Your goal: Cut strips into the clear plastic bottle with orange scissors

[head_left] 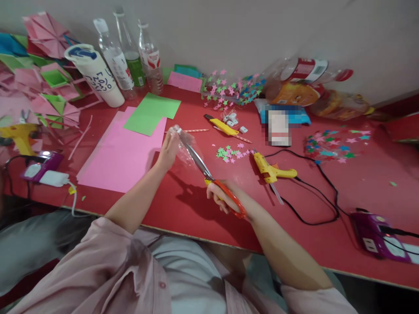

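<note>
My right hand [220, 196] is closed around the red-orange handles of a pair of scissors [199, 162], whose long blades point up and to the left. My left hand [168, 150] pinches a piece of clear, crinkled plastic [187, 150] above the table. The blades lie along or against this plastic; whether they are cutting into it I cannot tell. Beneath my left wrist are pink paper sheets [121, 152], with green paper [152, 113] on top. A pile of small green and pink paper stars [229, 152] lies just beyond the scissors.
A yellow glue gun [270, 168] with a black cord lies right, near a purple power strip [376, 235]. A yellow box cutter [222, 125] lies further back. Plastic bottles [150, 61] and a white tumbler [98, 78] stand back left, beside folded paper decorations [55, 109].
</note>
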A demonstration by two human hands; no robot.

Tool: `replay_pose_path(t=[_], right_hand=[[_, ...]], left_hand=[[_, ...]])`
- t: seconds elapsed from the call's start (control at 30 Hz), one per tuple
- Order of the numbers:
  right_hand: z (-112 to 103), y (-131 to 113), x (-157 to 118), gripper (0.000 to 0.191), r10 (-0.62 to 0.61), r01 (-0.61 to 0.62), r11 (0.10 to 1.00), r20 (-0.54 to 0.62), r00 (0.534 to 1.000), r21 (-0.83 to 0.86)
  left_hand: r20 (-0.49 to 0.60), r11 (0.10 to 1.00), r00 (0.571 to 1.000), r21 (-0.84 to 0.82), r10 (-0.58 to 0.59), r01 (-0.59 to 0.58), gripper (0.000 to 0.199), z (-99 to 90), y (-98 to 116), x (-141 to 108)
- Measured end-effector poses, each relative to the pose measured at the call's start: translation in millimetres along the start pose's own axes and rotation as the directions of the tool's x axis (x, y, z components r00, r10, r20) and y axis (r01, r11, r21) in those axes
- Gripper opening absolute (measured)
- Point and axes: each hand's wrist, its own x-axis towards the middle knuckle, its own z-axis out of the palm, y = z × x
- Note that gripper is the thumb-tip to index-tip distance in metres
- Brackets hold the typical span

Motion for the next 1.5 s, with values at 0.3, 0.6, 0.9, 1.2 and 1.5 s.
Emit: replay_pose_path(t=[0.3,0.6,0.9,1.2,1.5], right_hand=[[-16,3,-7,0.046,-0.084,0.069,0.980,-0.078,0.993,-0.186],[-22,-15,-19,0.063,-0.080,0.057,0.960,-0.071,0.994,-0.275],[-13,-4,-15,0.055,-0.068,0.056,0.978,-0.054,0.996,-0.202],[-12,-4,-11,0.054,-0.002,-0.002,0.981,-0.022,1.000,-0.192],[-10,-5,-10,0.056,0.006,-0.012,0.979,-0.030,1.000,-0.202]], left_hand=[[-0.094,0.980,0.993,-0.191,-0.071,0.052,0.035,-12.0,7,11],[-0.155,0.973,0.981,-0.213,-0.120,0.085,0.036,-19.3,11,19],[-0.115,0.988,0.988,-0.127,-0.098,0.083,0.035,-14.5,7,13],[-0.108,0.988,0.989,-0.130,-0.103,0.088,0.032,-9.3,8,8],[-0.105,0.988,0.989,-0.126,-0.108,0.094,0.032,-6.7,11,6]])
